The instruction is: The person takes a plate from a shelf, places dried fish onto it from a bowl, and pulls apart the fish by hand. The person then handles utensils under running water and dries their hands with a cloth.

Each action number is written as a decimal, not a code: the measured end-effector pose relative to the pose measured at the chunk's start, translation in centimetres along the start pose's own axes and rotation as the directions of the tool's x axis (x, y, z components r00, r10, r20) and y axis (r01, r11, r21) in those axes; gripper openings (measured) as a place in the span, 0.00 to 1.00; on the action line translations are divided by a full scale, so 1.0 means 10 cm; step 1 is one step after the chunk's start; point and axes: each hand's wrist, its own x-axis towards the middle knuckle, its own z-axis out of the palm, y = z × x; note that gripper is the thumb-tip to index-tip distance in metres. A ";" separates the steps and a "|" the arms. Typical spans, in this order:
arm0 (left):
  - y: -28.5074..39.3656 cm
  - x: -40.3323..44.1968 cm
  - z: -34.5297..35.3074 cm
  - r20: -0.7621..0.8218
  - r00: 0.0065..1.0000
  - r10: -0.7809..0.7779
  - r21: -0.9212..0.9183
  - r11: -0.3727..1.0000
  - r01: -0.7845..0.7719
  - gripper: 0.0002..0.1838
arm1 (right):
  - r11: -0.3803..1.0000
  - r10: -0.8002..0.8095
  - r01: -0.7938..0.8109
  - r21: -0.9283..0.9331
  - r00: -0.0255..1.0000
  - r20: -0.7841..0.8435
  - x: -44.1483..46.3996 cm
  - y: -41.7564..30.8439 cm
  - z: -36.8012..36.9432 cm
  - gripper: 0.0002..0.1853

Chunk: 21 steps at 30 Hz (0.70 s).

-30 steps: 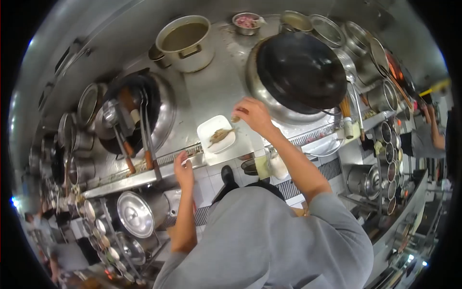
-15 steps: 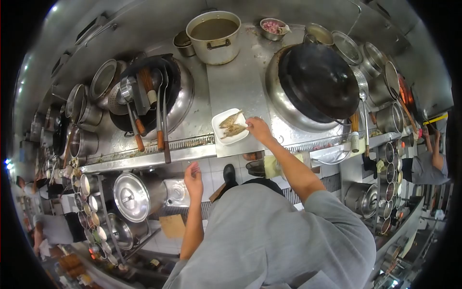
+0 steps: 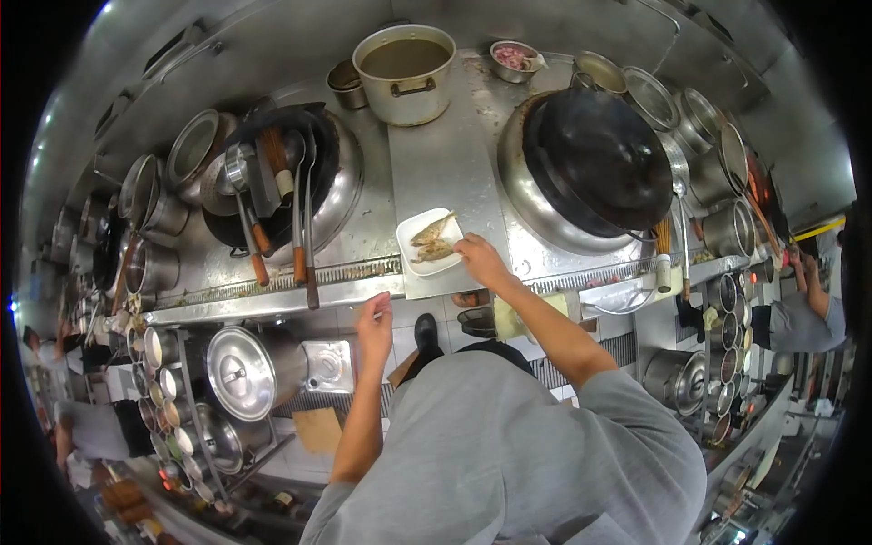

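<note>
A small white square dish (image 3: 410, 224) rests on the steel counter between the two wok stations. Two small brownish fish (image 3: 434, 242) lie in it. My right hand (image 3: 481, 259) pinches the dish's right rim between thumb and fingers. In front of the counter's edge, my left hand (image 3: 373, 325) is raised with its fingers loosely bent and nothing in it.
A large dark wok (image 3: 599, 154) sits on the right burner. Ladles and a bamboo brush (image 3: 275, 154) lie across the left wok. Behind stand a stockpot (image 3: 404, 98) of liquid and a bowl of meat (image 3: 513, 64). A co-worker (image 3: 804, 313) is at far right.
My left hand has risen slightly toward the counter edge. My right hand stays at the dish's right rim, and its grip reaches slightly further around it. The view has shifted a little.
</note>
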 end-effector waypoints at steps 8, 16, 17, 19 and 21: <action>0.15 0.09 0.11 0.061 0.998 -0.004 -0.019 1.000 0.005 0.13 | 0.981 -0.176 0.185 -0.060 0.975 0.134 0.33 -0.28 -0.07 0.05; 0.73 0.81 0.10 0.152 0.965 0.215 -0.011 0.976 -0.216 0.13 | 0.979 -0.060 0.013 0.203 0.972 0.226 0.85 -0.57 -0.67 0.04; 0.91 0.91 0.08 0.193 0.950 0.245 0.023 0.967 -0.253 0.13 | 0.954 -0.038 -0.032 0.298 0.974 0.224 0.89 -0.65 -0.81 0.05; 1.13 1.10 0.13 0.232 0.929 0.287 -0.015 0.956 -0.292 0.13 | 0.887 -0.039 -0.073 0.457 0.973 0.229 1.00 -0.63 -0.97 0.06; 1.37 1.25 0.20 0.299 0.907 0.296 -0.074 0.955 -0.287 0.14 | 0.832 -0.021 -0.108 0.545 0.974 0.226 1.10 -0.67 -1.13 0.06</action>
